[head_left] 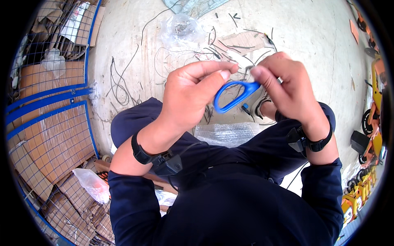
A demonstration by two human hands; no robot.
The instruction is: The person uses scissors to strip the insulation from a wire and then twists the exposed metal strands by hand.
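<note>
My right hand (291,84) is closed, thumb against curled fingers, at a blue loop handle (237,97) that looks like part of a pair of scissors. The loop hangs below the fingertips; any blades are hidden. To its left my left hand (188,90) is pinched, thumb to forefinger, and I cannot make out what is between them. A blurred white piece (241,60) shows just beyond the fingertips of both hands. Whether it is held or lies on the floor I cannot tell.
Cut black cable pieces lie about a cardboard sheet (246,42) on the concrete floor. A clear plastic bag (180,30) and a long cable (119,92) are further left. Bubble wrap (226,133) lies between my legs. A blue mesh cage (53,94) holds cardboard; yellow-orange equipment (374,119) stands right.
</note>
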